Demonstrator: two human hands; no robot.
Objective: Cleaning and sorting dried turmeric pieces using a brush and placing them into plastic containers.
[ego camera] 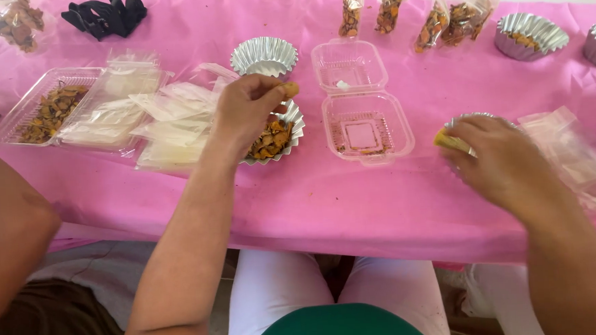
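On the pink surface (354, 205), the left hand (244, 109) sits at about 10 o'clock from the open clear clamshell box (363, 110), its grip pinching a small orange-brown snack piece (290, 90) right above a fluted foil cup (277, 138) of the same mix. Looks like the picking-and-sorting step; the next bit needs a careful hold so the piece doesn't crumble. The right hand (508, 163), around 4 o'clock from the box, pinches a yellow piece (447, 140) over another foil cup (469, 119). Filled clear pouches (433, 14) stand at 12 o'clock, flat empty bags (173, 123) lie at 9 o'clock.
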